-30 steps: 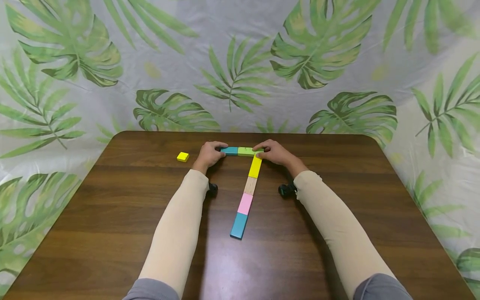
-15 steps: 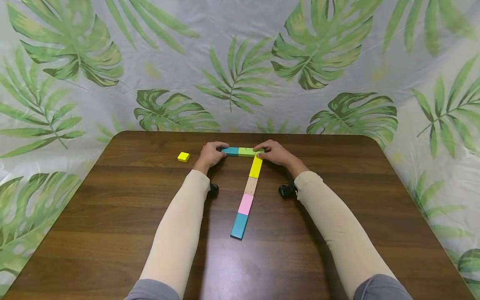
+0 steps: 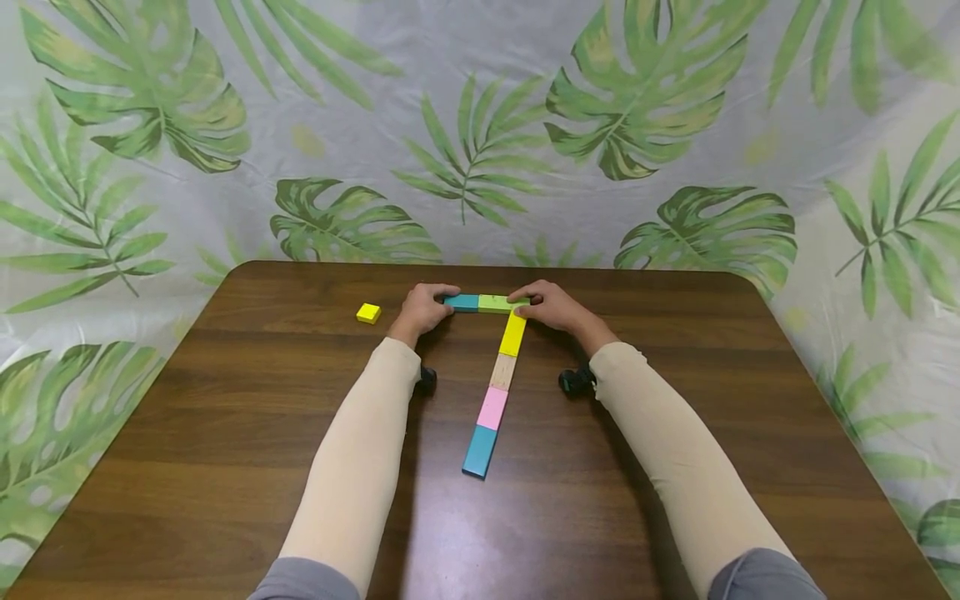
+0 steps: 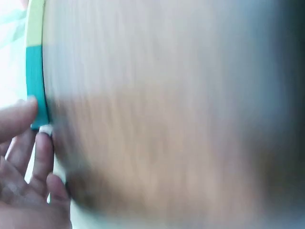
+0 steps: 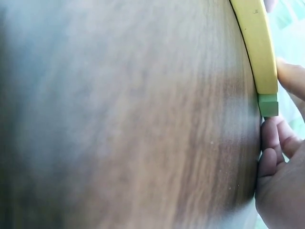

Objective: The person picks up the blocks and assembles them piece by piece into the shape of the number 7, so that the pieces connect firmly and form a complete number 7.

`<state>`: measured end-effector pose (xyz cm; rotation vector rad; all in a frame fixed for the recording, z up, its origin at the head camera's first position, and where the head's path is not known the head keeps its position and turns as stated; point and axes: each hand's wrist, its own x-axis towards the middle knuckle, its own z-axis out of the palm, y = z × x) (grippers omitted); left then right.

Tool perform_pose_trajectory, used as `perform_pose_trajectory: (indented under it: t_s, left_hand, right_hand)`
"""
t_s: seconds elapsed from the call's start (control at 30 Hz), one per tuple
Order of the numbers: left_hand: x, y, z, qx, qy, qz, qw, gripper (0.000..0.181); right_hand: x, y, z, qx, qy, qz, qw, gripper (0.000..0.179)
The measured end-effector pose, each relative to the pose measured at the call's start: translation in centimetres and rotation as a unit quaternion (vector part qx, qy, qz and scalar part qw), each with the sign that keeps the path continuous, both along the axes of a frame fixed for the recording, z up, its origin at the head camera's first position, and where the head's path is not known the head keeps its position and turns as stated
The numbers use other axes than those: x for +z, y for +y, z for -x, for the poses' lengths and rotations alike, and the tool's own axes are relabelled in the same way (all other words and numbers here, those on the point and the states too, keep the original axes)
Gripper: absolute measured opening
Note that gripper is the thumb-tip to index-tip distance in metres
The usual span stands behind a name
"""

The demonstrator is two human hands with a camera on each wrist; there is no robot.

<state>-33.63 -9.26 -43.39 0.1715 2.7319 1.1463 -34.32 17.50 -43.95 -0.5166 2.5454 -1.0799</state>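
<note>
Flat coloured blocks form a figure like a 7 on the wooden table. Its top row joins a teal block (image 3: 462, 303) and a light green block (image 3: 492, 303). Slanting down from the right end are a yellow block (image 3: 513, 332), a bare wood block (image 3: 503, 372), a pink block (image 3: 492, 408) and another teal block (image 3: 479, 451). At the row's left end, my left hand (image 3: 423, 311) pinches the teal block between thumb and fingers. My right hand (image 3: 553, 306) pinches the green block's right end, its thumb by the yellow block's top.
A lone yellow block (image 3: 368, 313) lies left of my left hand. The brown table (image 3: 637, 500) ends in a rounded far edge before a leaf-print cloth (image 3: 510, 50). A black wrist camera (image 3: 576, 382) hangs under the right wrist.
Both hands keep their places at the ends of the top row. The whole scene shifts very slightly to the right in the view.
</note>
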Motion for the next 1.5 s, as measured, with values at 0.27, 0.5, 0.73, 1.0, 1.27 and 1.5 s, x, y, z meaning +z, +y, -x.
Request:
perform_pose_trajectory:
  t_s: [0.27,0.5,0.73,1.0,1.27,1.5]
  left_hand:
    - [3.3,-4.4,-0.3,-0.028,-0.009,-0.001,0.9996,0.040]
    - [5.1,-11.0,-1.4,-0.003,-0.001,0.068,0.9977,0.039]
    - [4.3,-14.7,-3.0,0.033,-0.016,0.086,0.9956,0.040]
    - [2.8,-14.8,-3.3,0.046,0.006,0.098,0.9942,0.044]
    - [1.8,-13.8,-2.8,0.053,-0.001,0.064,0.9966,0.041]
    - [1.5,-13.7,-2.5,0.048,-0.036,0.043,0.9973,0.044]
  right_hand:
    - [0.3,-0.1,-0.1,0.007,0.004,0.002,1.0000,0.033]
    - [0.2,-0.2,-0.2,0.002,0.003,-0.005,1.0000,0.032]
    - [0.5,0.1,-0.3,0.009,0.007,-0.011,0.9999,0.033]
    - [0.8,-0.2,-0.4,0.009,-0.005,0.000,0.9999,0.033]
    - [0.4,-0.3,-0.1,0.009,-0.001,-0.006,0.9999,0.032]
    - [0.5,-0.2,-0.1,0.001,-0.005,-0.010,0.9999,0.032]
